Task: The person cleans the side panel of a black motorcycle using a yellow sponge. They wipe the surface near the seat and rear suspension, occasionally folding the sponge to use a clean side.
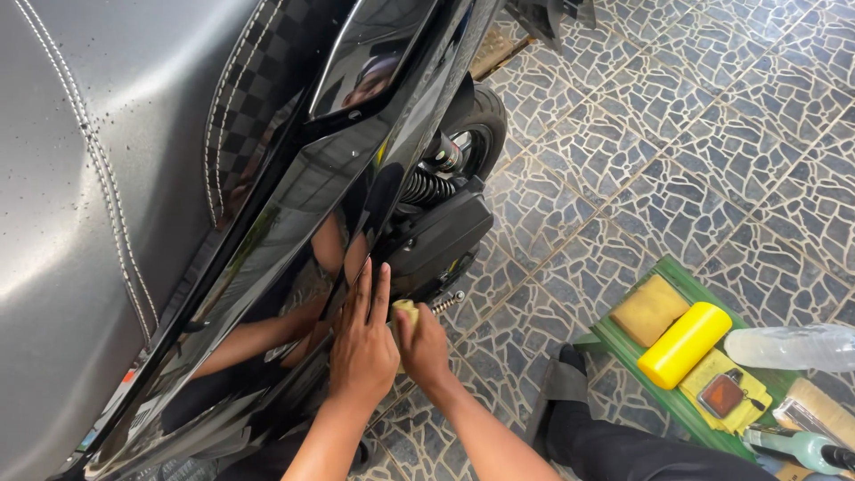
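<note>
1. My left hand (363, 343) lies flat on the black scooter panel (294, 214), fingers pressed together.
2. My right hand (423, 347) pinches a yellow sponge (406, 309) against the panel's lower edge — polishing looks under way; how much remains, I cannot tell.
3. Surroundings: mosaic tile floor (677, 142) — a green tray (623, 346) of supplies nearby.

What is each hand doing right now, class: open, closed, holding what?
Left hand: open, flat on the black panel.
Right hand: closed on a yellow sponge.
</note>
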